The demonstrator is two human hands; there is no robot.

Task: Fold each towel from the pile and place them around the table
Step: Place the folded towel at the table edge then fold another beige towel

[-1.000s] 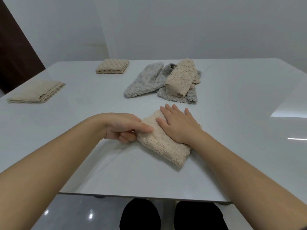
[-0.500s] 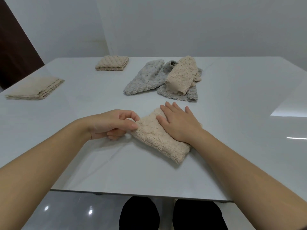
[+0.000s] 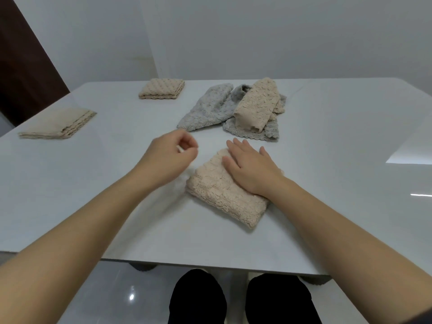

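From the head view, the white table (image 3: 339, 183) carries the whole job. Two beige towels are folded and set out: one folded towel (image 3: 161, 89) at the far side, left of centre, and another folded towel (image 3: 59, 124) near the left edge, well apart from it.

A third beige towel (image 3: 224, 199) lies near the front edge, folded into a thick packet. The right hand (image 3: 251, 170) rests flat on its far right part, fingers straight and spread, pressing it down and gripping nothing. The left hand (image 3: 170, 154) hovers just left of this towel, clear of it, with the fingers curled in and the thumb meeting the fingertips. Nothing shows between them, though that spot is a little blurred.

The pile (image 3: 205, 112) sits beyond the hands, in the middle of the far half. It is grey towels, crumpled and overlapping, with a rumpled beige one (image 3: 257, 106) draped on top. How many grey pieces there are cannot be told.

By my reading, the third towel's folding looks finished or nearly so, but it is not yet placed. The pile is untouched, so roughly half the work is left.
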